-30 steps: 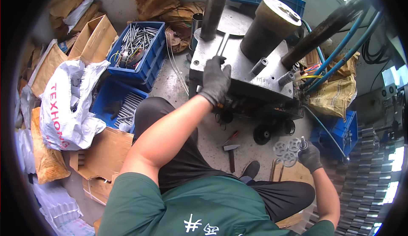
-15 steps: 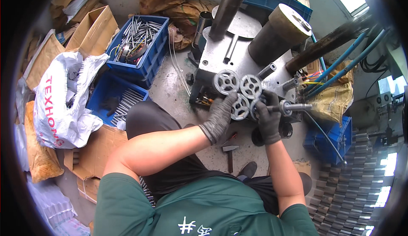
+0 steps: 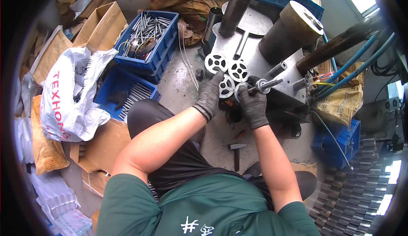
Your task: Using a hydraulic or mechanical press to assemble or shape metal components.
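Note:
Both my gloved hands hold a grey metal casting of several joined spoked rings in front of the press bench. My left hand is closed on the left side of the casting, its thumb against the lower-left ring. At the lower-right ring, my right hand is closed and partly covers it. A metal shaft with a round collar sticks out to the right from this hand's fingers; its inner end is hidden. Behind the casting, the steel press plate bears a thick dark cylinder and threaded metal sleeves.
Blue crates with metal rods stand at the left, near a white woven sack and cardboard boxes. A hammer lies on the floor before me. Blue hoses and stacked metal pieces are at the right.
Both hands and the ringed casting have moved away from me and slightly left, and the casting has tilted. The shaft has moved left with my right hand. The view has shifted slightly.

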A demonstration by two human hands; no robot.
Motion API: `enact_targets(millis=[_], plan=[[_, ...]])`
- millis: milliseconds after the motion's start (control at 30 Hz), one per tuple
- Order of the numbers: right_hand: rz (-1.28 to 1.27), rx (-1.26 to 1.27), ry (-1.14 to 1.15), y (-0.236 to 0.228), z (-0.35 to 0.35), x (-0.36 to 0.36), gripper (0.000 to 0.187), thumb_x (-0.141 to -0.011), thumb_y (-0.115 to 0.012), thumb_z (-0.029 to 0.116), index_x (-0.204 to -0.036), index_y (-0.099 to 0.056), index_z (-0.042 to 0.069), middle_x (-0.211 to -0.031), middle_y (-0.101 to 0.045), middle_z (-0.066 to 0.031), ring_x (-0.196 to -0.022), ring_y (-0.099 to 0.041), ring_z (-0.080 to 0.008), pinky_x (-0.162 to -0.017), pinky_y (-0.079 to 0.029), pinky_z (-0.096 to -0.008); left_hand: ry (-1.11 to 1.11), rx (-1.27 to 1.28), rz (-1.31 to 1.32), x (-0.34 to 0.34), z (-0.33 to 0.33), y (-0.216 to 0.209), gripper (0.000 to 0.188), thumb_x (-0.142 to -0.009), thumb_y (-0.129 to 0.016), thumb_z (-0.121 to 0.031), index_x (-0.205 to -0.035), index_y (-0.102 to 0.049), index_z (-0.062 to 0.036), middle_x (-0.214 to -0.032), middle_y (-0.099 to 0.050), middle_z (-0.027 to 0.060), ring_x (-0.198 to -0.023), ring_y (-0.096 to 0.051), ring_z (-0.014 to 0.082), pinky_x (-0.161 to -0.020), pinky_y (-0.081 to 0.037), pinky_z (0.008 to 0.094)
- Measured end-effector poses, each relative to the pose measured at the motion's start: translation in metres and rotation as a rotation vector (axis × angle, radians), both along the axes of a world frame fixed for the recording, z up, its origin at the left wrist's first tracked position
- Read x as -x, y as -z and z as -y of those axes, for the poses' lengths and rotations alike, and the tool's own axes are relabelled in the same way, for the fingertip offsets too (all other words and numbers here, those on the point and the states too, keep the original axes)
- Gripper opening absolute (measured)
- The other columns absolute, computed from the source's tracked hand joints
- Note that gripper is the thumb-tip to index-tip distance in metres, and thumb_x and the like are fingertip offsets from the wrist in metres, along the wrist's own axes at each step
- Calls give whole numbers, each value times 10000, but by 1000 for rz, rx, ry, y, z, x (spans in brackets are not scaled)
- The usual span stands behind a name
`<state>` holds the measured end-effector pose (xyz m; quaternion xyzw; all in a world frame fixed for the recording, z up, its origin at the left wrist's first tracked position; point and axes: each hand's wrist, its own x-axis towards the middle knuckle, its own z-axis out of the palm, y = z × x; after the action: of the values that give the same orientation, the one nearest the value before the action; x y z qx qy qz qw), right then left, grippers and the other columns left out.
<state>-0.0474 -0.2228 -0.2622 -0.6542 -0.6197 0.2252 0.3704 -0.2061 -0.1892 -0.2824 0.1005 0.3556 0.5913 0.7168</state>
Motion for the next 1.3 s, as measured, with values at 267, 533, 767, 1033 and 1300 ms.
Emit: enact_targets(millis=[267,533,767,1033,1300], plan=[[-201,-278,34,10,18,11,451,-930,-677,212,-1283,-547,-36,-1068,-691,-180,-981,-702,-303,-892,-557,-408,41,-63,-339,-3,5,7,380,-990,-719,-314,-1182,-678,12,-1072,-749,105,-901,-733,185,-797,-602,315],[-98,213,-56,-24,-14,-9,210,-902,-594,206,-924,-615,-2,-918,-654,-270,-884,-659,-434,-783,-545,-539,102,12,-245,3,-7,-21,335,-1025,-652,-272,-1207,-655,9,-1046,-735,104,-891,-722,188,-810,-606,320],[227,-106,-81,-21,-5,-5,271,-907,-583,241,-1029,-576,-1,-899,-662,-275,-850,-663,-463,-799,-536,-563,99,-47,-299,3,-11,-16,327,-1042,-622,-260,-1212,-648,19,-1103,-733,123,-933,-733,213,-827,-619,350],[-682,-180,-28,28,12,14,313,-937,-642,260,-1153,-645,33,-977,-688,-81,-886,-681,-169,-811,-560,-373,58,65,-270,6,-9,-22,320,-1039,-643,-264,-1206,-646,9,-1051,-745,121,-851,-743,214,-741,-625,330],[-1535,409,186,88,56,62,228,-994,-559,307,-1074,-656,117,-887,-680,-36,-758,-679,-166,-623,-559,-307,80,100,-264,12,-6,-21,350,-1000,-685,-286,-1239,-643,-33,-1023,-727,93,-804,-738,187,-663,-628,322]])
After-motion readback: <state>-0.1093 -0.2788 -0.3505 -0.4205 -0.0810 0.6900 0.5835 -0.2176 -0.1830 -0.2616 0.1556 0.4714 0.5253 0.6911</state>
